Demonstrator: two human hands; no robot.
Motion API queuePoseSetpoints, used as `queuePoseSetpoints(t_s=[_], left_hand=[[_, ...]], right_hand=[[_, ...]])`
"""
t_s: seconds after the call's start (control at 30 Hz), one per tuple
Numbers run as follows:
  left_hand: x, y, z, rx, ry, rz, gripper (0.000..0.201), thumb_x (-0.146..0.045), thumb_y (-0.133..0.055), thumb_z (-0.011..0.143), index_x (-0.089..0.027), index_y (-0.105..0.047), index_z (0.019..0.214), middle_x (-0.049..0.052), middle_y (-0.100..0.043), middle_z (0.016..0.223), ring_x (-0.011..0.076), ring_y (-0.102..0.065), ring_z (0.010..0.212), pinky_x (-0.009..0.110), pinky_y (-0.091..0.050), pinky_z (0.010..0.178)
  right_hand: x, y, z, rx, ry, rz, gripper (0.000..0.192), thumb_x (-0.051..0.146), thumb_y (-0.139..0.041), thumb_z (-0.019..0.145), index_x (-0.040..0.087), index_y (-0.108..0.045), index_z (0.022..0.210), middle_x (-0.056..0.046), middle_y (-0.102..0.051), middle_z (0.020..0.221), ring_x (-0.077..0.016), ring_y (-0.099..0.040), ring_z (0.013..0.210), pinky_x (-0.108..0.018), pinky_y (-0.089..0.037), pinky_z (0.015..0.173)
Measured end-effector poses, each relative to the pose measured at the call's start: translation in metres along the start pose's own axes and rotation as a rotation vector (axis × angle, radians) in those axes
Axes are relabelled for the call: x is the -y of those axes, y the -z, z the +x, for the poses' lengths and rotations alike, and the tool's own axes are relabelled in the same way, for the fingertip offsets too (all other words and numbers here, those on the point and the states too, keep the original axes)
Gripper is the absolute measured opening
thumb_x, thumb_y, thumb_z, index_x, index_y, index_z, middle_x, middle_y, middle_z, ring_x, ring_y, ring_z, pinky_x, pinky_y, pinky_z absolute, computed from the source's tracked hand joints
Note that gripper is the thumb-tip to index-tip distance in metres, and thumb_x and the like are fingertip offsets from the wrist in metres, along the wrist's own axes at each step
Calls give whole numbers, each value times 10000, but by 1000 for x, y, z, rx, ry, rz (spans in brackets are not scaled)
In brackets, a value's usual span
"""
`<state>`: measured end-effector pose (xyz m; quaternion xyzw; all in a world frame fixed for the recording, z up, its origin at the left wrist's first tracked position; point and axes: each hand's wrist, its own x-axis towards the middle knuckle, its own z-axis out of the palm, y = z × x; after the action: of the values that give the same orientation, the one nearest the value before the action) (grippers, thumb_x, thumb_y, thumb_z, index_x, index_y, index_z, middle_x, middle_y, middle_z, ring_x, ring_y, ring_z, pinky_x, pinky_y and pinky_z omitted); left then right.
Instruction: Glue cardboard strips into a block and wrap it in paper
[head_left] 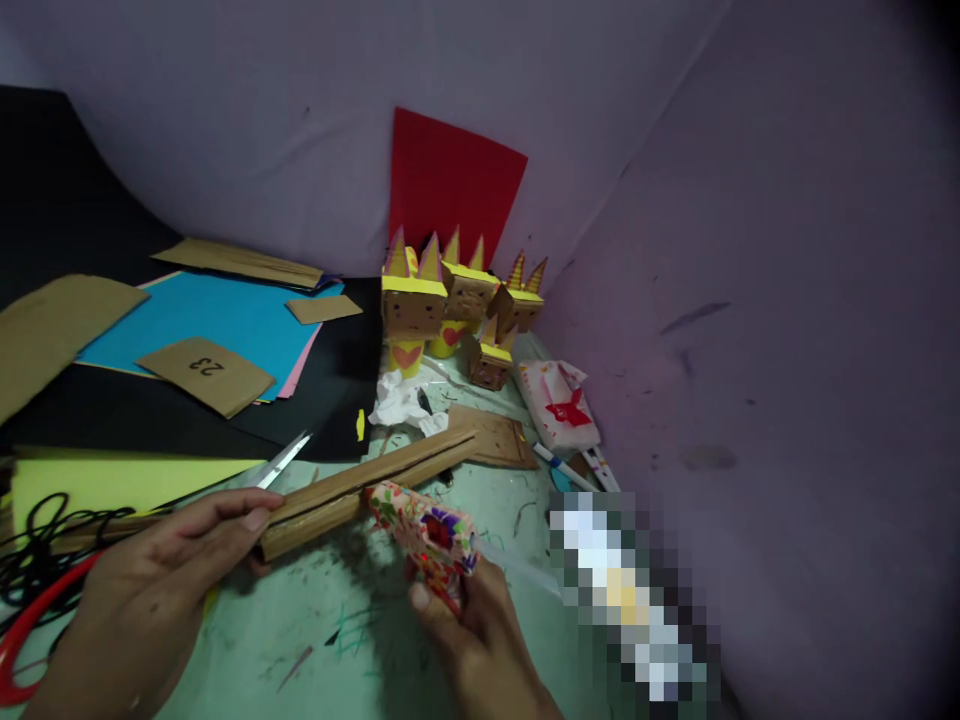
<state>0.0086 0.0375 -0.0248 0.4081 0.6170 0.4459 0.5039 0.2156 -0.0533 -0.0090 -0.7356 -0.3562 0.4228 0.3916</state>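
My left hand (150, 590) grips the near end of a long folded cardboard strip (375, 480) that slants up to the right over the green table (330, 640). My right hand (480, 640) holds a glue gun (427, 535) wrapped in flowered paper. Its nozzle points left and touches the lower edge of the strip near the middle. A clear glue stick sticks out of the gun's back toward the right.
Small cardboard box figures (450, 300) with yellow cones stand at the back by the purple wall. Blue paper (225, 320), cardboard pieces, a yellow sheet (112, 480), scissors (281, 462), black cord (37, 550), markers (562, 465) and a tissue pack (559, 405) lie around.
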Motion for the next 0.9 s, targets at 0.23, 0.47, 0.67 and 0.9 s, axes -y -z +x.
queuePoseSetpoints(t_s=[0.23,0.47,0.67,0.9], left_hand=[[-19,-6,-6,22,22,-51,268,-430,-773,571,-229,-724,741,-10,-684,728,122,-576,545,203,-484,517],[-21,-5,-8,63,39,-86,243,-400,-738,641,-198,-702,769,3,-671,776,127,-576,602,213,-477,535],[-25,-5,-10,93,5,-62,232,-396,-721,655,-198,-688,773,-17,-653,707,108,-557,536,216,-456,534],[-27,-4,-12,84,-7,6,245,-412,-702,657,-195,-687,769,-7,-651,654,121,-557,525,225,-451,522]], right_hand=[[-11,13,13,90,140,56,425,495,-636,745,200,-738,1034,-102,-663,1214,-290,-560,1182,-377,-370,1061],[-9,3,8,-63,184,45,495,545,-642,733,215,-726,1093,-81,-668,1231,-287,-567,1201,-344,-436,1015],[-8,0,8,-100,207,6,431,553,-670,698,218,-771,951,-85,-738,1067,-312,-626,1110,-359,-489,960],[-13,1,11,-109,191,-7,460,578,-685,669,213,-777,933,-91,-744,1041,-321,-647,1056,-376,-502,928]])
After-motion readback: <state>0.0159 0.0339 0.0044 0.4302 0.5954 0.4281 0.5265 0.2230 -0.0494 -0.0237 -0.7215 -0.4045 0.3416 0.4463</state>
